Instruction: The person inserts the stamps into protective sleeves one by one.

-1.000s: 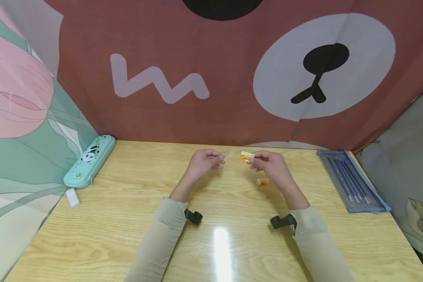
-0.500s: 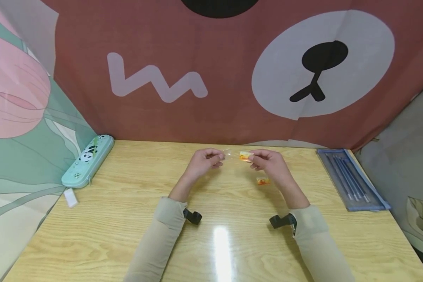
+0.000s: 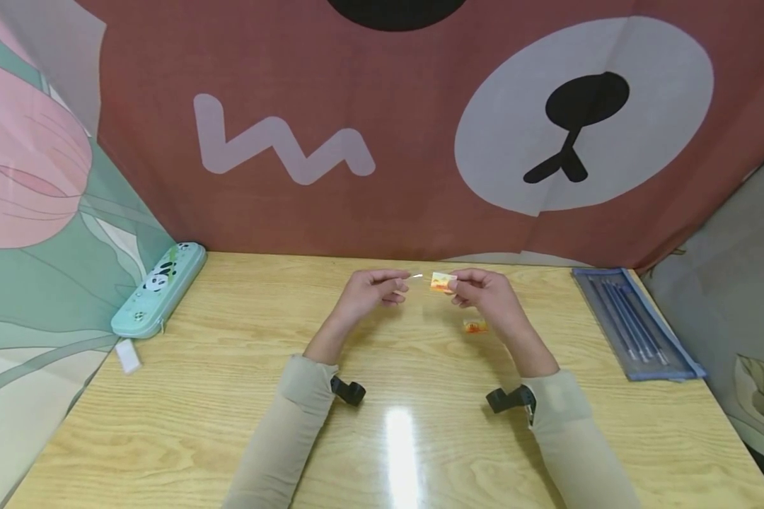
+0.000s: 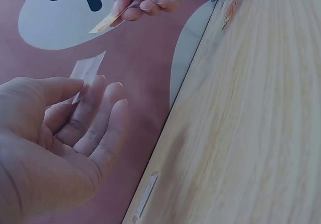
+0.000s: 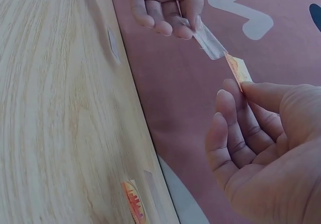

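My left hand (image 3: 371,290) pinches a small piece of clear plastic film (image 4: 88,69) between thumb and fingers, and the film juts out to the right. Facing it, my right hand (image 3: 489,295) pinches a small yellow and orange printed piece (image 3: 443,282), flat like a card or wrapper. A narrow gap parts the two in the head view, while the right wrist view has the film's end overlapping the printed piece's tip. On the table below the right hand lies a second orange printed piece (image 3: 475,326). A thin pale strip (image 4: 145,197) lies under the left hand.
At the far left of the wooden table (image 3: 184,424) is a mint pencil case (image 3: 159,293) with a panda, beside a small white block (image 3: 128,356). A blue mesh pouch (image 3: 637,325) holding several pencil-like sticks lies at the right. A printed cloth (image 3: 293,219) hangs behind.
The film in my left hand has turned and now shows as a thin bright edge in the head view. The right hand's printed piece has shifted slightly left.
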Available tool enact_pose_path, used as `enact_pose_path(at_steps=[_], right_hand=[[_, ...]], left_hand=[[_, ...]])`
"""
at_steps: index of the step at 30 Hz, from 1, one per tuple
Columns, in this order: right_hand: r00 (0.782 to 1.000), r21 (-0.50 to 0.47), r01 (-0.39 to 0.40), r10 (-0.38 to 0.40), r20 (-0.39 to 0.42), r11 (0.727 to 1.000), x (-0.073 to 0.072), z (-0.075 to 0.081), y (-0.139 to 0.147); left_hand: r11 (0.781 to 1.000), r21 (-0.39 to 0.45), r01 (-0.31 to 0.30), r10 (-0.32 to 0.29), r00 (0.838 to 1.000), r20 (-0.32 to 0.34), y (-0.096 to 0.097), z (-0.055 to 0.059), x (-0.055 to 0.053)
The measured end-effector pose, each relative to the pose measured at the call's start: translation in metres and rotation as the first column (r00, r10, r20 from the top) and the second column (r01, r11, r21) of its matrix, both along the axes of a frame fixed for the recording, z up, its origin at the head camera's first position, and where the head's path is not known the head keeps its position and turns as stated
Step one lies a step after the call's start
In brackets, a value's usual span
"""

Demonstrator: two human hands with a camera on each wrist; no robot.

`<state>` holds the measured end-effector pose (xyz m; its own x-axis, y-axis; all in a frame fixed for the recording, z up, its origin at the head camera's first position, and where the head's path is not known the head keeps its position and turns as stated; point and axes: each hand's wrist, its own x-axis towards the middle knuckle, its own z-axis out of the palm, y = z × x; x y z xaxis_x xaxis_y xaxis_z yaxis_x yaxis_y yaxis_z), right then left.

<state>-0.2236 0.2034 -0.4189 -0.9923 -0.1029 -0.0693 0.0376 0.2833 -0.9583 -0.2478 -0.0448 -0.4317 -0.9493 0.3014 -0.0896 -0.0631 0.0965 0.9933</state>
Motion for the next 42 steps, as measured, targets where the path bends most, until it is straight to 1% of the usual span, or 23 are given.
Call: enact_pose_path(at_steps=[7, 14, 20, 29, 34, 37, 42], right_hand=[[1.000, -0.014, -0.021, 0.022, 0.019, 1.000, 0.0000, -0.0012, -0.0041], [1.000, -0.076, -0.017, 0.017, -0.002, 0.997, 0.0026, -0.0020, -0.0039], [1.000, -0.077, -0.021, 0.021, -0.008, 0.997, 0.0022, -0.0044, -0.0025], [0.999, -0.039, -0.038, 0.038, 0.002, 0.999, 0.0020, -0.0053, -0.0028], [1.000, -0.008, -0.004, 0.004, -0.013, 1.000, 0.0033, -0.0054, -0.0020], [1.000, -0.024, 0.011, -0.011, -0.005, 1.000, 0.0033, -0.0050, -0.0020], [1.000, -0.051, -0.008, 0.008, 0.011, 0.999, 0.0035, -0.0033, -0.0037]], left_hand=[[0.999, -0.001, 0.040, -0.040, 0.999, 0.011, -0.0005, -0.0006, -0.0004], [0.999, 0.004, 0.052, -0.052, 0.998, 0.023, -0.0002, -0.0022, -0.0002], [0.996, -0.009, 0.091, -0.091, 0.995, 0.028, 0.0005, -0.0026, 0.0010], [0.998, 0.001, 0.055, -0.055, 0.998, 0.031, 0.0013, -0.0025, 0.0011], [0.998, 0.012, 0.058, -0.058, 0.997, 0.041, 0.0006, -0.0029, 0.0011], [0.998, 0.007, 0.062, -0.062, 0.997, 0.037, 0.0011, -0.0034, 0.0010], [0.999, 0.008, 0.050, -0.050, 0.998, 0.030, 0.0019, -0.0028, 0.0014]])
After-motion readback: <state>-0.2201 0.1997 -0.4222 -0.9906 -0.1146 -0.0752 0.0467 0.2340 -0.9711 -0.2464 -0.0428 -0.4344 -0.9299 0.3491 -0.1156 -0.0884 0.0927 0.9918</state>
